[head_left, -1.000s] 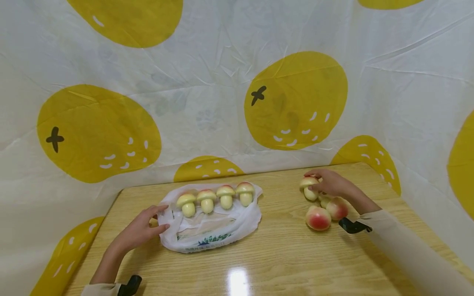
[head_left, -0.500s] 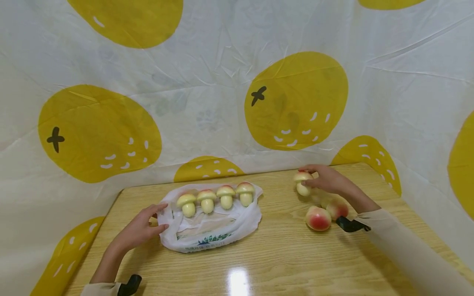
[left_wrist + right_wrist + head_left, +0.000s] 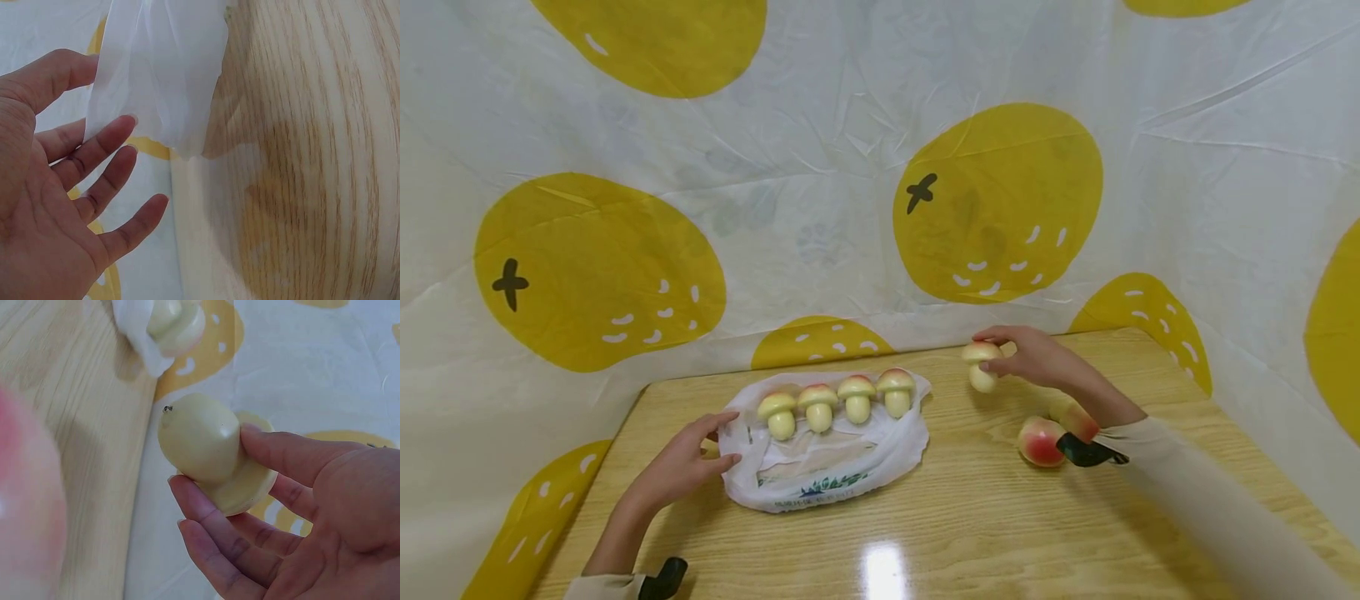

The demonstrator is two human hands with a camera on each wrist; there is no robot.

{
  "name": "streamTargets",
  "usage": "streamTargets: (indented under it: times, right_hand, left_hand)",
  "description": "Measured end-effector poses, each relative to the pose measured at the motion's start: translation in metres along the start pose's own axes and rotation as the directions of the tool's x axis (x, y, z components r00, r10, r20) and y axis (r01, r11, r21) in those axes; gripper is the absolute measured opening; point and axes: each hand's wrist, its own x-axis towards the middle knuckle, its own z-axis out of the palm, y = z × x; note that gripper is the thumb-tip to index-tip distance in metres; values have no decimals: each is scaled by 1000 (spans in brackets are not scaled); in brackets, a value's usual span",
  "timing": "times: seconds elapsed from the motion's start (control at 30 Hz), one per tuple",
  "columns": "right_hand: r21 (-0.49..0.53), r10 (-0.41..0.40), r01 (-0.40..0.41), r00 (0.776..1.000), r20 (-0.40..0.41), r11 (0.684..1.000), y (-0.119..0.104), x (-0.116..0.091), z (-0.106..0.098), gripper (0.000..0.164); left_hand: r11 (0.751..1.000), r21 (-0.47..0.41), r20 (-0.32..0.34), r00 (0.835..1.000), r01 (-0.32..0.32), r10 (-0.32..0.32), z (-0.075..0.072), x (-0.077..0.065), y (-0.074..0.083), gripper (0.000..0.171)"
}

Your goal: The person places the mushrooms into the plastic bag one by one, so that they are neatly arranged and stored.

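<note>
My right hand (image 3: 1030, 360) pinches a toy mushroom (image 3: 981, 377) with a yellowish cap blushed red, held over the back of the table. Its pale rounded stem (image 3: 200, 437) faces the right wrist camera, with thumb and fingers around the cap. My left hand (image 3: 681, 467) lies at the left edge of a white plastic bag (image 3: 752, 492), thumb and fingers spread apart and touching the film. In the left wrist view, the fingers of that hand (image 3: 56, 187) are relaxed beside the thin bag edge (image 3: 162, 75). Several similar mushrooms (image 3: 820, 408) lie in a row on the bag.
Two red-and-cream peach-like fruits (image 3: 1041, 442) sit on the wooden table (image 3: 955, 517) at right, one partly hidden by the right wrist's black strap (image 3: 1086, 450). White cloth (image 3: 820, 208) with yellow fruit prints hangs behind the table and along its sides.
My right hand has carried the mushroom leftwards, away from the peach-like fruits and towards the bag. The left hand and the row of mushrooms have stayed put.
</note>
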Motion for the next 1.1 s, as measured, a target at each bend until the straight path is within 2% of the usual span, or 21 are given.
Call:
streamTargets:
  times: [0.23,0.53,1.1]
  right_hand:
    - [12,-58,58,998,-6,998,-16,8,7,49]
    - [154,-66,55,995,69,987,-32,18,15,49]
    - [201,-137,112,984,113,973,-68,37,39,47]
  left_hand:
    - [1000,11,-34,999,15,-15,-2,0,5,68]
    - [1000,-9,-54,998,10,-11,0,-1,2,67]
    - [999,-19,-65,998,27,-28,-1,-2,4,66]
